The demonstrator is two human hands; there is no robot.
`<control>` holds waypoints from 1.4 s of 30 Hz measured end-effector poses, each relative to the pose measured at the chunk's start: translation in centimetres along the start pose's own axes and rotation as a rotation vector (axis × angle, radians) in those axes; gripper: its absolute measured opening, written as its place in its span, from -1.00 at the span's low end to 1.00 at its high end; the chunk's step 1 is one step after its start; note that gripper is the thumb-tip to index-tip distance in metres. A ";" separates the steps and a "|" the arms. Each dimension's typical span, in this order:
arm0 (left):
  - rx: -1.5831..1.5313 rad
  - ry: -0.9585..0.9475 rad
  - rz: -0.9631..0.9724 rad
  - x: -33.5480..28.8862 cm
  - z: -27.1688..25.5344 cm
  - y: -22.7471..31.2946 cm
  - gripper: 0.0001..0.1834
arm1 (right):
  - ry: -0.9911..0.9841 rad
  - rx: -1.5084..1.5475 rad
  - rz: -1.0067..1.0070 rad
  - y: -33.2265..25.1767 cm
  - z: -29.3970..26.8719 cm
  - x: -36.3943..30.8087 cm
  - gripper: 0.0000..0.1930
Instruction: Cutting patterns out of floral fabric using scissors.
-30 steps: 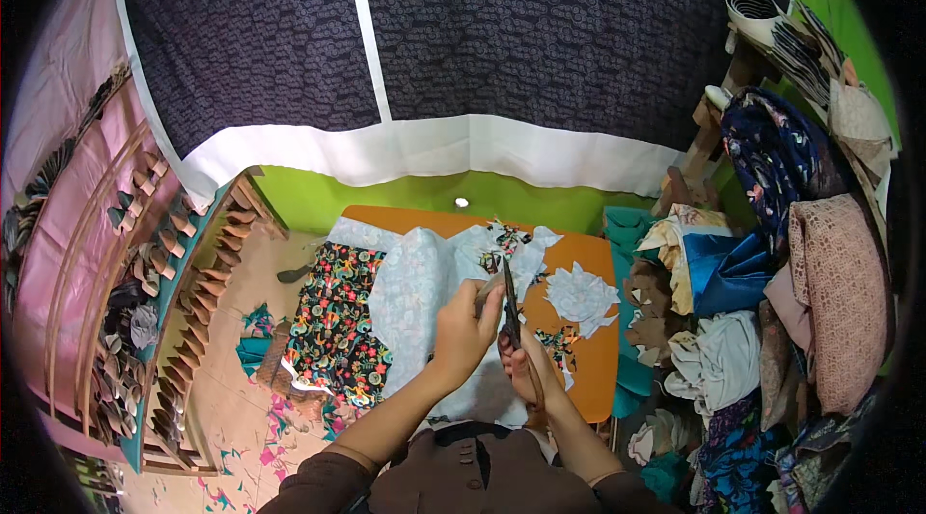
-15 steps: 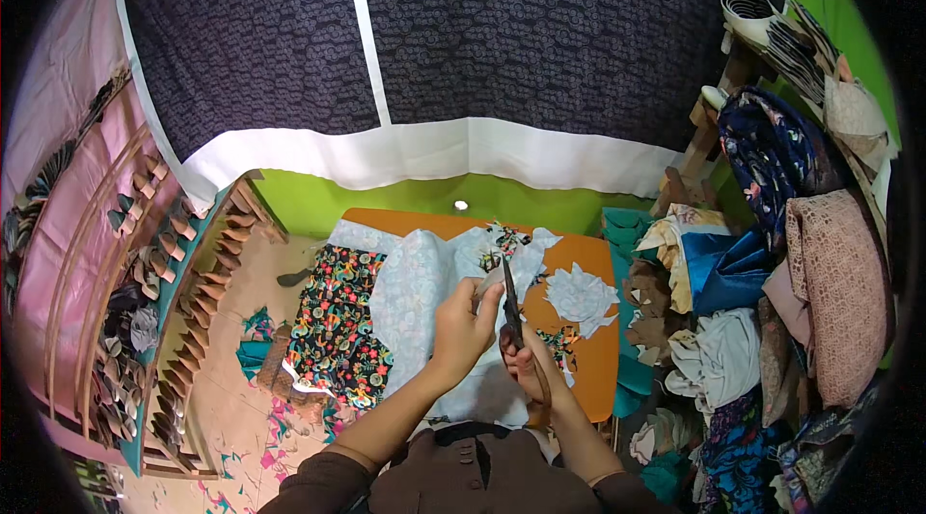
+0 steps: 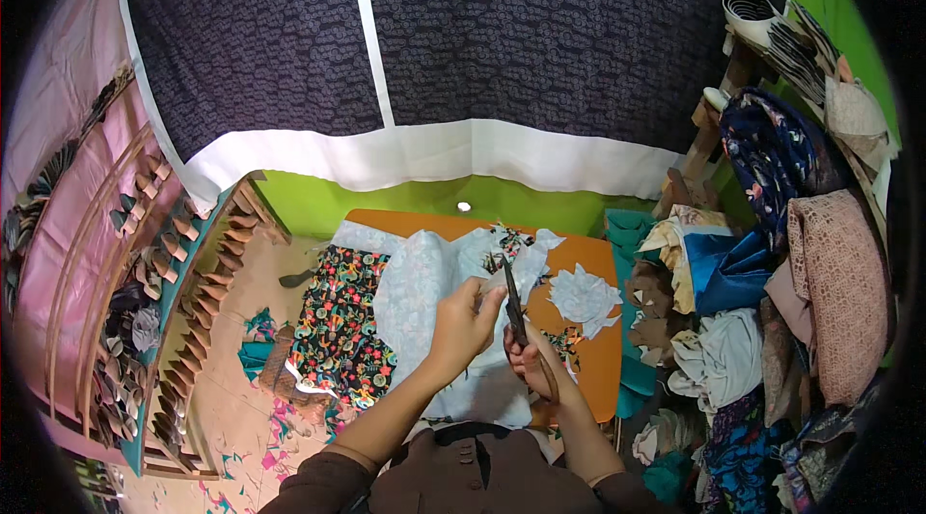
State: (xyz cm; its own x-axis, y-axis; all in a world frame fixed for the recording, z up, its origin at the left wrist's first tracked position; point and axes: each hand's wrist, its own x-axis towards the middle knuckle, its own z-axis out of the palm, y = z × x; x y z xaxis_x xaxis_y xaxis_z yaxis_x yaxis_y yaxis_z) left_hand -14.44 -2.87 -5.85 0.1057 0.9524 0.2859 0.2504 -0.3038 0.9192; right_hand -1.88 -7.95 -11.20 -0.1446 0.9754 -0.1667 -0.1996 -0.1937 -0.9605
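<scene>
A pair of dark scissors [image 3: 515, 307] is gripped in my right hand [image 3: 532, 366], fingers wrapped round the handles and blades pointing away from me. My left hand [image 3: 461, 329] pinches the edge of a small pale piece of fabric [image 3: 490, 283] close beside the blades; its outline is partly hidden by my fingers. Below both hands, pale-backed fabric [image 3: 413, 287] is spread over the orange table [image 3: 603, 360]. Black floral fabric [image 3: 340, 307] lies at its left. Several cut pale pieces [image 3: 585, 298] are heaped to the right of my hands.
At left stands a rack [image 3: 183, 336] with several shoe forms. Colourful scraps [image 3: 280, 427] litter the floor beside the table. Folded and crumpled fabrics [image 3: 719, 350] pile up on the right, with a pink patterned roll [image 3: 837, 297]. A dark curtain [image 3: 579, 41] hangs ahead.
The scissors and my right hand have turned slightly, with more of the handle showing behind the hand. My left hand keeps nearly the same place. The whole view has shifted a little.
</scene>
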 end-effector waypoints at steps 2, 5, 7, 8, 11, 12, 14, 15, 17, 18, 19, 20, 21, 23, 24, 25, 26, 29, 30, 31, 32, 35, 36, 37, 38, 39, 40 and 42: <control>0.042 -0.008 0.107 0.0 -0.1 -0.5 -0.78 | -0.026 -0.030 -0.097 0.3 0.0 -0.2 -0.36; 0.005 0.005 0.074 0.1 -0.2 -0.5 -0.78 | -0.055 -0.023 -0.128 0.2 0.0 0.0 -0.37; 0.038 -0.012 0.064 0.1 -0.6 -0.1 -0.77 | -0.061 0.009 -0.069 -0.1 0.1 -0.2 -0.38; 0.070 -0.031 0.052 0.1 -0.8 0.0 -0.76 | -0.062 0.018 -0.057 0.0 0.1 -0.2 -0.38; 0.082 -0.100 0.035 0.4 -1.1 -0.4 -0.73 | -0.074 0.004 -0.101 0.7 -0.1 0.3 -0.38; 0.081 -0.101 0.033 0.5 -1.1 -0.5 -0.73 | -0.088 -0.019 -0.163 0.8 -0.2 0.4 -0.38; 0.094 -0.138 0.032 0.6 -1.3 -0.4 -0.72 | -0.082 -0.048 -0.152 0.4 -0.1 0.3 -0.38; 0.096 -0.134 0.032 0.7 -1.4 -0.3 -0.72 | -0.075 -0.076 -0.140 0.2 0.0 0.2 -0.37; 0.062 -0.140 -0.007 0.7 -1.6 0.0 -0.71 | -0.071 -0.090 -0.115 -0.6 0.2 0.0 -0.36; 0.065 -0.136 -0.008 0.7 -1.6 -0.3 -0.71 | -0.066 -0.103 -0.088 -0.7 0.3 0.0 -0.35; 0.038 -0.118 -0.001 0.7 -1.6 -0.8 -0.70 | -0.070 -0.101 -0.087 -0.7 0.3 0.1 -0.35; 0.010 -0.099 0.006 0.8 -1.6 -1.2 -0.68 | -0.085 -0.102 -0.094 -0.5 0.4 0.3 -0.35; 0.008 -0.101 0.006 1.0 -1.6 -1.4 -0.68 | -0.092 -0.105 -0.102 -0.5 0.3 0.3 -0.34; 0.095 -0.256 -0.064 1.5 -2.1 -1.6 -0.63 | -0.084 -0.112 -0.129 -0.3 0.2 0.4 -0.34; 0.096 -0.255 -0.064 1.5 -2.0 -1.8 -0.63 | -0.082 -0.116 -0.158 -0.2 0.2 0.4 -0.34; 0.091 -0.270 -0.105 1.5 -2.0 -1.9 -0.66 | -0.084 -0.116 -0.159 -0.1 0.1 0.5 -0.34; 0.087 -0.285 -0.146 1.5 -2.0 -2.0 -0.69 | -0.086 -0.138 -0.146 0.0 -0.1 0.5 -0.34; 0.055 -0.304 -0.178 1.6 -2.2 -2.1 -0.59 | -0.090 -0.157 -0.099 -0.4 -0.1 0.3 -0.34; 0.056 -0.302 -0.179 1.6 -2.2 -2.0 -0.59 | -0.090 -0.155 -0.068 -0.6 -0.1 0.1 -0.34; 0.076 -0.305 -0.168 1.6 -2.3 -1.9 -0.59 | -0.092 -0.154 -0.067 -0.7 0.0 0.2 -0.34; 0.097 -0.309 -0.156 1.6 -2.4 -1.8 -0.58 | -0.097 -0.176 -0.089 -0.6 0.0 0.2 -0.35; 0.144 -0.363 -0.135 1.8 -2.5 -1.6 -0.58 | -0.076 -0.220 -0.171 -0.2 -0.1 0.4 -0.36; 0.144 -0.367 -0.134 1.8 -2.4 -1.6 -0.58 | -0.064 -0.243 -0.235 0.1 -0.2 0.5 -0.36; 0.133 -0.379 -0.142 1.8 -2.3 -1.6 -0.58 | -0.060 -0.242 -0.235 0.4 -0.4 0.6 -0.36; 0.121 -0.392 -0.149 1.8 -2.3 -1.6 -0.59 | -0.073 -0.202 -0.175 0.9 -0.6 0.8 -0.37; 0.121 -0.393 -0.150 1.8 -2.2 -1.7 -0.59 | -0.090 -0.161 -0.112 1.1 -0.8 0.9 -0.37; 0.099 -0.414 -0.176 1.8 -2.1 -1.8 -0.60 | -0.089 -0.160 -0.112 0.9 -1.0 0.7 -0.37; 0.077 -0.435 -0.203 1.8 -2.0 -2.0 -0.60 | -0.054 -0.160 -0.072 0.2 -1.0 0.1 -0.40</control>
State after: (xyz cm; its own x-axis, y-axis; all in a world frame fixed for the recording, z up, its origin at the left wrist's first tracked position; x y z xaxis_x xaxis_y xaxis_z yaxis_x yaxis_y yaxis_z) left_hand -16.70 -0.49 -6.64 0.4358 0.8986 -0.0516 0.3762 -0.1297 0.9174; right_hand -0.95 -7.82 -11.67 -0.1886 0.9781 -0.0877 -0.0557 -0.0998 -0.9934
